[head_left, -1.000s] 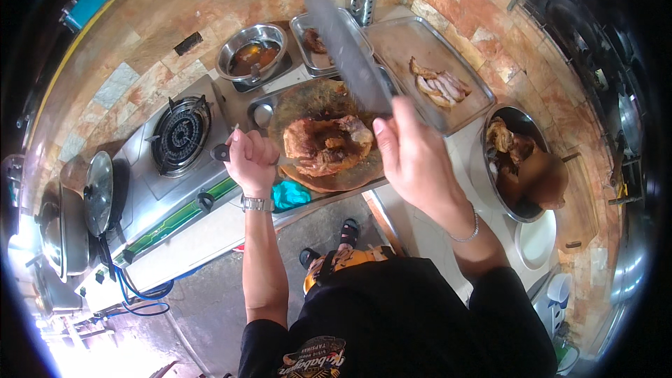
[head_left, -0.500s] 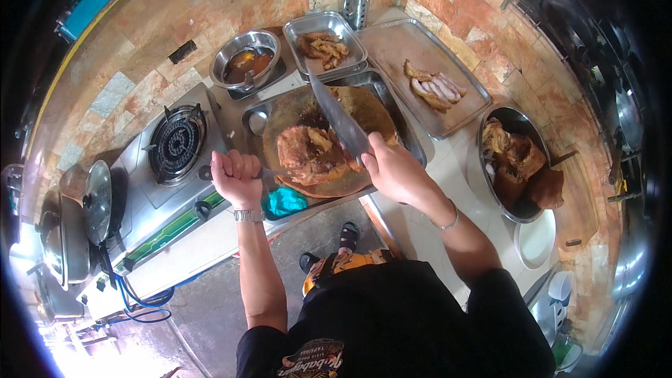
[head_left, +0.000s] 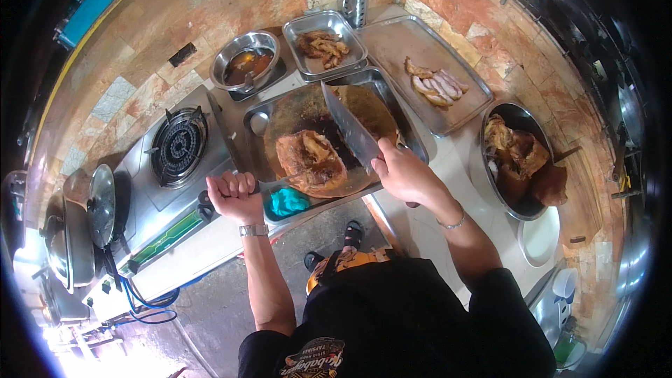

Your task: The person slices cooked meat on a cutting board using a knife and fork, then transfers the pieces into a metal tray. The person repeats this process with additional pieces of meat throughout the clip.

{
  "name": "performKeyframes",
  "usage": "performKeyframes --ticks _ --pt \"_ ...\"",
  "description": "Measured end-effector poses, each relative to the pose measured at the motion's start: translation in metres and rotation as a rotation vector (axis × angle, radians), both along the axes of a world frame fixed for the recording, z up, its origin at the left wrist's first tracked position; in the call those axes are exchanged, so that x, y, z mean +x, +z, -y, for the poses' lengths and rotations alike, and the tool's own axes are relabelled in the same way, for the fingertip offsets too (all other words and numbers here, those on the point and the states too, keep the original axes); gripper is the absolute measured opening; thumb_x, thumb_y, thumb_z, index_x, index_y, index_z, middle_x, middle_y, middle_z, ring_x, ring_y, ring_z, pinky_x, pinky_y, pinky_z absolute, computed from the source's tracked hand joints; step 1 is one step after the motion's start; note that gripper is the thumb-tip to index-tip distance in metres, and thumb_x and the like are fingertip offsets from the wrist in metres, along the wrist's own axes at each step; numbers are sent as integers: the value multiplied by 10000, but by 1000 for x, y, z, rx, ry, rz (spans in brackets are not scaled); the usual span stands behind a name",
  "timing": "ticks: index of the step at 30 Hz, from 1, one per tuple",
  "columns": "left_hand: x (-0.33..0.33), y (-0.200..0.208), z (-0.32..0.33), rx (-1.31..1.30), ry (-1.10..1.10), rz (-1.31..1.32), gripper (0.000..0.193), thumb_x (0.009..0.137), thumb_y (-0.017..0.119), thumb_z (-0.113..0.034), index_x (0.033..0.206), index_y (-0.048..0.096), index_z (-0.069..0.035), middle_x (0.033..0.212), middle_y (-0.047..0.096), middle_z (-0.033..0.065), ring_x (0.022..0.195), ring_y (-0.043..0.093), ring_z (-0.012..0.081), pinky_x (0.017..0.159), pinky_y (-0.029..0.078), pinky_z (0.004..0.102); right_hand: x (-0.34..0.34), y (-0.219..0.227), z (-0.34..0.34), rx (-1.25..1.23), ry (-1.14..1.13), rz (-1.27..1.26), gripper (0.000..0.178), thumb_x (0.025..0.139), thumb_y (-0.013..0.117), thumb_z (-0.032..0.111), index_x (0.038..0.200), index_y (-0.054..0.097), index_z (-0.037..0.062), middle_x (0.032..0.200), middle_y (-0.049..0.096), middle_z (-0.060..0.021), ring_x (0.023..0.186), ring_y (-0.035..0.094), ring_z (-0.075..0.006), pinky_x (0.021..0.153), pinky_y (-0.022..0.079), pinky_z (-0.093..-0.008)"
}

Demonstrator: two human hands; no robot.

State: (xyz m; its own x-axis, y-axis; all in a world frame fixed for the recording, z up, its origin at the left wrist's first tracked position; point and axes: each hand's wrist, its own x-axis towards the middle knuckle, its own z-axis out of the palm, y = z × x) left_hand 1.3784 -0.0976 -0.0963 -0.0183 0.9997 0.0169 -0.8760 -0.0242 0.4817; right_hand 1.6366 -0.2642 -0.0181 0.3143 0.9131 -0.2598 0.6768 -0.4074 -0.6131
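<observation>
My left hand (head_left: 233,196) is closed around a dark-handled meat fork (head_left: 275,183). Its metal end reaches the chunk of browned roast meat (head_left: 306,159), where the tip is hard to make out. My right hand (head_left: 406,175) grips a large, broad knife (head_left: 348,126). The blade slants up and away to the left, over the board just right of the meat. Under the meat is a round, worn wooden chopping board (head_left: 287,110), set inside a metal tray (head_left: 400,94). A bunched teal cloth (head_left: 287,202) lies in the tray's near left corner.
A gas stove (head_left: 199,161) stands left. Behind the board are a steel bowl of brown liquid (head_left: 217,70) and a tray of fried pieces (head_left: 325,49). Farther right are a tray with sliced meat (head_left: 437,89), an oval basin of meat (head_left: 514,154) and a white dish (head_left: 539,241).
My right hand has drawn the knife a little to the right and nearer, off the meat's edge, uncovering more of its right side. My left hand has stayed nearly in place with the fork.
</observation>
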Motion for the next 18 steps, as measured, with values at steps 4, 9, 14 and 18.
performKeyframes --ticks 4,9,14,18 --pt "8 2 2 104 -13 -73 471 1015 479 -359 618 313 -169 509 244 -35 403 171 97 432 190 295 -13 13 15 432 12 120 193 975 538 146 999 436 -15 714 633 -223 654 628 -442 598 483 -532" --pt "28 16 -9 400 -121 -122 442 1013 482 -338 640 335 -152 508 260 -26 403 189 96 433 192 296 -34 -6 26 476 -42 16 199 966 559 150 1025 428 13 693 628 -209 637 624 -438 563 464 -539" --pt "50 36 -9 511 -250 -251 446 922 615 -304 611 373 -95 517 358 23 426 322 129 429 256 316 -34 -35 34 330 -58 -13 222 965 552 182 1057 426 23 661 609 -254 650 610 -482 591 458 -573" --pt "59 58 3 636 -297 -469 355 867 706 -235 656 531 -10 578 514 47 478 432 124 451 320 297 -34 -44 44 280 -45 -63 215 970 550 157 1062 421 11 688 618 -251 677 613 -480 597 457 -554"
